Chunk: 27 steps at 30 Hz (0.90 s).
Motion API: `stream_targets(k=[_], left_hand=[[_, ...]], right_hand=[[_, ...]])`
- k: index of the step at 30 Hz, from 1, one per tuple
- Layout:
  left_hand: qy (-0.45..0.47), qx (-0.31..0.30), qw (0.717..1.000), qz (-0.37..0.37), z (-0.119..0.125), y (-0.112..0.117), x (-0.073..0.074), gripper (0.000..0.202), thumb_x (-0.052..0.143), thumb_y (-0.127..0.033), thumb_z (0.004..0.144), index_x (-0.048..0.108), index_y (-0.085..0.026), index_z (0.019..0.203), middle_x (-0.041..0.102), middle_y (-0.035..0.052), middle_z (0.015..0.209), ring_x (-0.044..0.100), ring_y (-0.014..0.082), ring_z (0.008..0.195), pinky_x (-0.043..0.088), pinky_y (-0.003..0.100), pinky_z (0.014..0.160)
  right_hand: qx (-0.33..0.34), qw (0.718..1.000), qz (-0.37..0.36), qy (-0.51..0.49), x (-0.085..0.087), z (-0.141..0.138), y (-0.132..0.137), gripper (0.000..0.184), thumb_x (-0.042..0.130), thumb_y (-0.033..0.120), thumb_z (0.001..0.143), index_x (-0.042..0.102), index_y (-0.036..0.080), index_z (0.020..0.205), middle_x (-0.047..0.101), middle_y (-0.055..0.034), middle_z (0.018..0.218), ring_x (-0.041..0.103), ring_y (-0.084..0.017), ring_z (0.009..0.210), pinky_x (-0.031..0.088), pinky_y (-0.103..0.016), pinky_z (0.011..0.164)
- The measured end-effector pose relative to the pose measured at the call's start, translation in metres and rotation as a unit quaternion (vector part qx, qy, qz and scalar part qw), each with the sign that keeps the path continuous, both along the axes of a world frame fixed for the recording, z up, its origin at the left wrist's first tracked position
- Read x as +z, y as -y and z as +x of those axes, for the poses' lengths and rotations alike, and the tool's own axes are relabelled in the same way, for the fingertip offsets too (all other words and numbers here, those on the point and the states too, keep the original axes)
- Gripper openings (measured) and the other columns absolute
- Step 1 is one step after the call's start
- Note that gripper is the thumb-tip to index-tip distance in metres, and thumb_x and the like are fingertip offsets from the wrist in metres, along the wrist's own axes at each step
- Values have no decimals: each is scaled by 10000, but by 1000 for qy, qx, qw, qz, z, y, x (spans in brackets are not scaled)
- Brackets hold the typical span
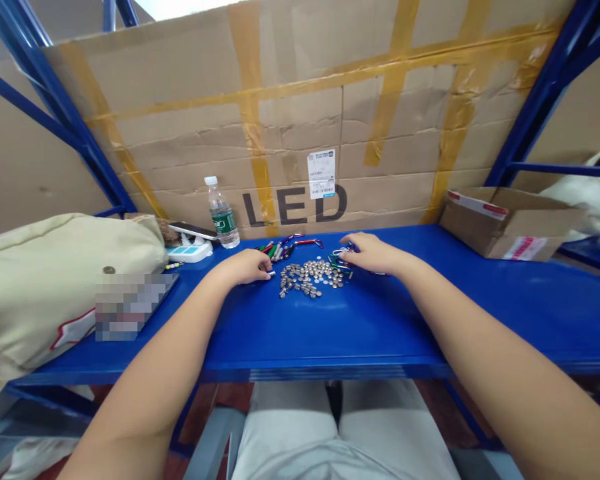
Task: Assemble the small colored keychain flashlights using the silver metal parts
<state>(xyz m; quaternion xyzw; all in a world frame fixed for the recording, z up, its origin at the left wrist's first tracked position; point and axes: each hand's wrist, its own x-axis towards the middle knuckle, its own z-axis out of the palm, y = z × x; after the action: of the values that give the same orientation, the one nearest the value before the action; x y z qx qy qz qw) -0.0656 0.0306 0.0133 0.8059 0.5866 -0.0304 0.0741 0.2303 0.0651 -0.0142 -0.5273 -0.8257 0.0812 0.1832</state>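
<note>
A heap of small silver button batteries [311, 278] lies on the blue shelf top [330, 327]. Behind it lie several small coloured keychain torches [285, 248]. My left hand [247, 267] rests on the shelf left of the heap, fingers curled around a small silver piece at its fingertips. My right hand [370, 253] lies palm down at the heap's right rear, fingers bent over some coloured torches [341, 259]; what it grips is hidden.
A water bottle [223, 215], a phone [193, 230] and a white power strip [190, 252] stand at the back left. A cream cloth bag [45, 280] fills the left side. A small cardboard box [505, 230] sits at right. A taped cardboard sheet [300, 120] forms the back wall.
</note>
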Motion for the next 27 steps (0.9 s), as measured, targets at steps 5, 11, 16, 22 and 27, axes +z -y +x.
stream_targets(k=[5,11,16,22,27], left_hand=[[8,-16,999,37,3,2,3,224,537,-315,762,648,-191,912,678,21,887,605,155,736,416,207,592],[69,-7,995,78,4,1,0,200,518,-289,750,619,-192,892,676,22,915,613,173,807,435,231,668],[81,2,992,95,6,1,1,167,512,-244,728,579,-188,870,661,19,878,605,173,781,428,237,628],[86,2,993,85,5,2,-1,147,531,-222,705,549,-189,848,646,17,889,595,162,779,421,226,624],[94,-18,993,66,5,2,-1,150,536,-195,692,546,-192,842,641,10,866,593,158,773,421,220,622]], right_hand=[[57,987,-100,114,-3,-3,4,389,508,433,818,594,196,1114,591,-129,1158,532,-306,1087,434,-421,911],[48,988,-100,110,-4,-3,4,394,497,410,831,571,202,1157,590,-119,1177,542,-285,1083,435,-402,914],[71,993,-52,78,-7,-2,0,357,529,413,821,594,235,1124,615,-93,1135,541,-263,1089,421,-378,930],[69,994,-37,77,-7,-8,5,370,488,409,843,577,225,1151,586,-96,1184,497,-261,1147,396,-391,960],[83,993,-41,73,-6,-10,9,372,493,413,840,590,217,1142,597,-105,1161,513,-258,1118,395,-388,953]])
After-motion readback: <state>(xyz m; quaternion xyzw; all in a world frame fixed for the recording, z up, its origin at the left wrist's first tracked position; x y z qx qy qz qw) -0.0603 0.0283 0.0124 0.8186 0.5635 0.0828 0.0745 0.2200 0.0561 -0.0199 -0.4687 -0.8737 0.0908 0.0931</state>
